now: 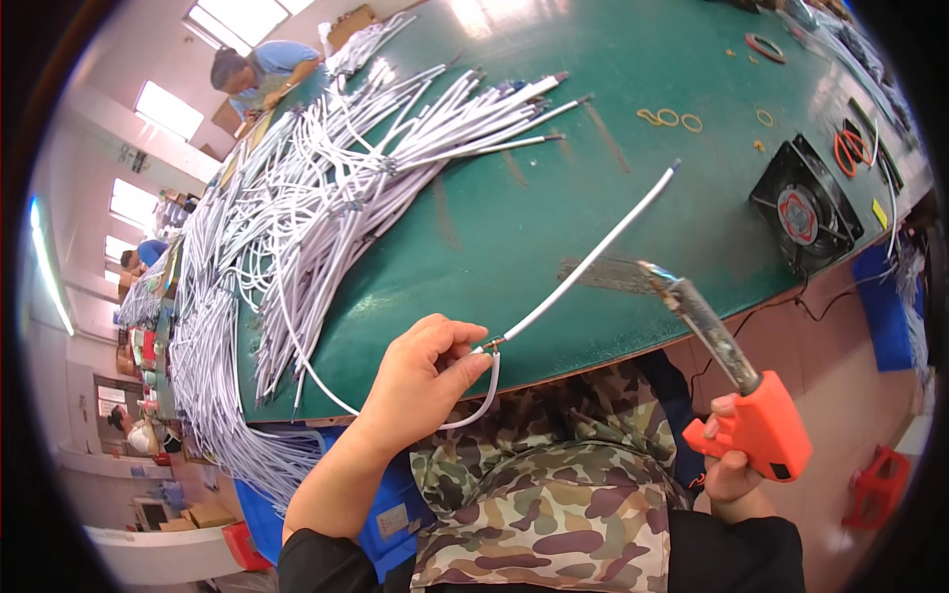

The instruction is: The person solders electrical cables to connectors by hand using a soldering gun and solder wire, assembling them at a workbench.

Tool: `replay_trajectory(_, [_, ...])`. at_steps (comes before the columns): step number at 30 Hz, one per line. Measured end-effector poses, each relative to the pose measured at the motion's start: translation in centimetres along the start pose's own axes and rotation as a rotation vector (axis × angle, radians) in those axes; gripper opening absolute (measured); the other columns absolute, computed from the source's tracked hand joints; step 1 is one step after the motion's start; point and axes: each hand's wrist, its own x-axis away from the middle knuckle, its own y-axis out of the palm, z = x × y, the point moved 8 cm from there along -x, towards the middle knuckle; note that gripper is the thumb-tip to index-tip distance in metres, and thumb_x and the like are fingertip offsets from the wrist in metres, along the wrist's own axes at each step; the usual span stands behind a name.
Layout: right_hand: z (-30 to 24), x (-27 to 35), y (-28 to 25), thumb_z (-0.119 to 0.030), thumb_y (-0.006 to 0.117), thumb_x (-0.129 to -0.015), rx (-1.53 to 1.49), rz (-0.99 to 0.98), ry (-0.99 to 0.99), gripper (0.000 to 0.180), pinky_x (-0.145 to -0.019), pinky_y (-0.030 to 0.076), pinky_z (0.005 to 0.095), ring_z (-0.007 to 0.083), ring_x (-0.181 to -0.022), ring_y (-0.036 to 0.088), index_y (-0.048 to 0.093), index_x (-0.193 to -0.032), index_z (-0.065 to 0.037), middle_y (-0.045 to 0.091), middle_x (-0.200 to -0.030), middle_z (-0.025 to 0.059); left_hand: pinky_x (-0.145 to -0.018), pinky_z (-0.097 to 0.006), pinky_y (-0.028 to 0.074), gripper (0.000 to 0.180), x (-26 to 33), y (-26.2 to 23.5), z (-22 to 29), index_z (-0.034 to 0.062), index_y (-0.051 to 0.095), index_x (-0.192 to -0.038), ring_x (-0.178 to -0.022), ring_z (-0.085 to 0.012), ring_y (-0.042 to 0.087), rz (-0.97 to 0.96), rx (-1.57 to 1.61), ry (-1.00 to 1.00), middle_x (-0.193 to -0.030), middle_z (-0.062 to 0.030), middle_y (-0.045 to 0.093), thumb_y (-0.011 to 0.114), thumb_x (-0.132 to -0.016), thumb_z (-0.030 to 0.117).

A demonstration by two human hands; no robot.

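Left hand [425,381] pinches a light, springy white cable [583,262] near its joint at the table's [514,217] near edge; right hand [730,465] grips a soldering gun [736,385].

- white cable [583,267] pinched in left hand [420,381]: smooth plastic sheath, slight sheen; bare metal at the joint by the fingertips.
- soldering gun [736,395] gripped in right hand [732,474]: matt orange plastic grip, dull stained metal barrel, shiny tip.
- bench top [514,208]: green matt covering, scuffed and worn in patches.
- cable heap [326,188]: glossy white plastic, metal ends.
- fan [806,212]: black plastic frame, low gloss.
- apron [554,504]: camouflage woven cloth, matt.
- rubber bands [667,119]: matt yellowish rubber.
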Motion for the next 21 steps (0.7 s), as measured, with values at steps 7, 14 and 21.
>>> replay_trajectory(7, [-1.3, 0.4, -0.7, -0.054, 0.059, -0.089, -0.063, -0.009, -0.065, 0.068, -0.062, 0.049, 0.0265, 0.0133, -0.072, 0.057, 0.048, -0.115, 0.007, 0.056, -0.107, 0.0154, -0.065, -0.021, 0.042, 0.024, 1.6, -1.9, 1.4, -0.0016, 0.066, -0.105, -0.071, -0.0066, 0.049, 0.064, 0.085, 0.094, -0.082, 0.0, 0.053, 0.07, -0.081, -0.001])
replay_trajectory(14, [-3.2, 0.0, -1.2, -0.058, 0.059, -0.088, -0.135, 0.013, -0.11, 0.07, -0.066, 0.048, 0.0277, 0.0153, -0.076, 0.057, 0.052, -0.115, 0.007, 0.058, -0.106, 0.0135, -0.068, -0.019, 0.041, 0.009, 5.2, -8.3, 1.0, 0.0044, 0.06, -0.097, -0.078, -0.0046, 0.05, 0.201, 0.448, 0.113, -0.086, 0.0013, 0.056, 0.063, -0.089, 0.004])
replay_trajectory(21, [-3.5, -1.7, -1.7, -0.053, 0.06, -0.089, -0.166, 0.139, -0.198, 0.065, -0.058, 0.044, 0.0228, 0.0107, -0.069, 0.052, 0.046, -0.118, 0.004, 0.055, -0.105, 0.0114, -0.104, -0.046, 0.043, 0.036, 26.8, -36.7, 3.4, -0.0104, 0.053, -0.119, -0.115, -0.0348, 0.057, 0.808, 0.639, 0.87, -0.124, -0.0248, 0.057, 0.048, -0.097, 0.018])
